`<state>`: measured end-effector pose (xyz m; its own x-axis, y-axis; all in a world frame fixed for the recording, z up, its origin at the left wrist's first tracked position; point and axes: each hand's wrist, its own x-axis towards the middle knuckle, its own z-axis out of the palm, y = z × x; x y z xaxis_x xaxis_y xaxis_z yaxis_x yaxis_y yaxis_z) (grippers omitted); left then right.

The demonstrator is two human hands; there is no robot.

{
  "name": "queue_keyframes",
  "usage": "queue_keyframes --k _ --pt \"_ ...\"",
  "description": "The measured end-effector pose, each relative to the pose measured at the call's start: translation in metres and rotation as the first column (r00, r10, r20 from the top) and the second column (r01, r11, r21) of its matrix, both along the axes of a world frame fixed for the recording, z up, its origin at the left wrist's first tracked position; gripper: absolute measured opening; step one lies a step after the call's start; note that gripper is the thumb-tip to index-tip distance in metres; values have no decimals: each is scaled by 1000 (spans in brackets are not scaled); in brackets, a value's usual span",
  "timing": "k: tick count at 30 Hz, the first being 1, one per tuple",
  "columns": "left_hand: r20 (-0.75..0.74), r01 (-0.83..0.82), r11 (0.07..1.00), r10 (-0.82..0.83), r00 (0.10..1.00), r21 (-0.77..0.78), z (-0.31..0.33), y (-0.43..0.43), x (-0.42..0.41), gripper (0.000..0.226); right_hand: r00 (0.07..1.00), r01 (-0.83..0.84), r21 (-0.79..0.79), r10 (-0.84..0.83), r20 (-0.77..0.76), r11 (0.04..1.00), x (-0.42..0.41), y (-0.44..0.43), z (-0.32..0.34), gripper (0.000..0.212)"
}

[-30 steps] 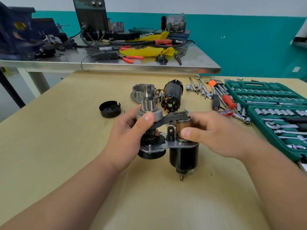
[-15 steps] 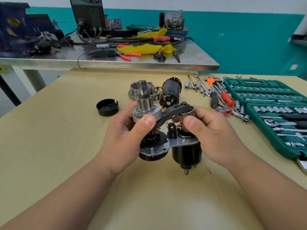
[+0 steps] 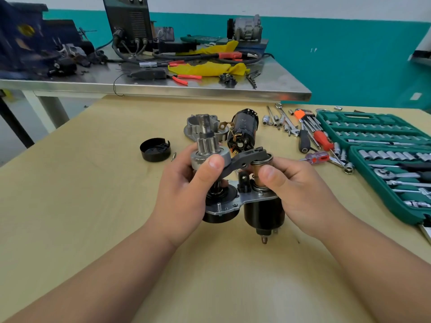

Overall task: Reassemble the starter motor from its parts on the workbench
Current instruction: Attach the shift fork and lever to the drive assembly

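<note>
I hold a partly built starter motor above the wooden bench. My left hand [image 3: 184,194] grips the silver pinion drive gear [image 3: 208,151] on its shaft, thumb over the collar. My right hand [image 3: 300,194] pinches the copper-coloured plunger [image 3: 258,170] standing out of the black solenoid [image 3: 262,214]. A dark shift fork lever [image 3: 247,158] links the gear and the plunger. A silver mounting plate [image 3: 233,205] joins the solenoid to a black round housing [image 3: 220,217]. Behind lie the black armature body [image 3: 243,131], the grey nose housing [image 3: 193,127] and a black end cap [image 3: 155,149].
A green socket set case [image 3: 382,155] lies open at the right, with loose screwdrivers [image 3: 319,138], sockets and wrenches [image 3: 282,123] beside it. A steel table [image 3: 163,86] with cables, pliers, a yellow cloth and machines stands behind the bench.
Both hands have lifted the assembly slightly and tipped it toward me. The gear, fork lever and plunger sit higher above the plate than before.
</note>
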<state>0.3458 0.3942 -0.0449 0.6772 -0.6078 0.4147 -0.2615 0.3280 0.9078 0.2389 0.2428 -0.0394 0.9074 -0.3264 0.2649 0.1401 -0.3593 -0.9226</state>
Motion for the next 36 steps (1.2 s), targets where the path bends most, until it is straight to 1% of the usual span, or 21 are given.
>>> queue_keyframes --k 4,6,8,10,13,15,16,18,19,20,22,24,26,28,32,36 --pt "-6 -2 1000 2 1000 0 -1 -1 0 23 999 3 8 -2 -35 1000 2 -2 -2 36" --pt "-6 1 1000 -1 1000 0 -1 0 1 23 998 -11 -7 10 -57 1000 2 -2 -1 31" --pt "4 8 1000 -8 1000 3 -1 0 3 24 997 -20 -74 14 -82 997 1 -3 0 19" --pt "21 23 1000 -23 1000 9 0 1 5 24 995 -32 -142 17 -101 989 1 -4 1 19" --pt "31 54 998 -54 998 16 -1 2 11 23 993 -50 -192 28 -112 980 -2 -8 1 17" --pt "35 59 998 -60 998 34 -1 2 16 24 993 -52 -228 27 -112 972 -3 -10 -1 24" --pt "36 69 997 -71 997 42 -1 2 19 26 996 -41 -226 23 -83 973 -2 -10 -1 31" --pt "21 111 992 -112 993 52 0 1 23 28 998 -16 -184 26 54 983 2 -8 0 40" --pt "12 125 991 -126 992 54 0 1 25 28 992 -15 -203 40 118 979 4 -6 1 41" --pt "3 133 990 -133 991 55 -1 0 26 29 987 -12 -263 54 153 965 6 -3 0 44" --pt "-22 143 989 -142 990 44 -3 -2 26 31 981 -6 -350 73 178 937 10 4 -6 48" --pt "-48 129 991 -127 991 32 -4 -3 25 30 966 39 -365 59 252 930 13 9 -11 45" --pt "-43 103 994 -102 994 32 -4 -4 24 31 932 147 -405 10 362 902 15 12 -16 41" --pt "-40 91 996 -90 995 22 -4 -4 23 34 899 215 -424 -9 438 880 16 12 -18 38" --pt "-32 56 998 -55 998 32 -3 -4 20 28 861 286 -411 -44 506 866 18 9 -19 35" --pt "-58 10 997 -6 998 74 -1 -5 20 36 860 321 -377 -100 501 869 22 9 -19 36"
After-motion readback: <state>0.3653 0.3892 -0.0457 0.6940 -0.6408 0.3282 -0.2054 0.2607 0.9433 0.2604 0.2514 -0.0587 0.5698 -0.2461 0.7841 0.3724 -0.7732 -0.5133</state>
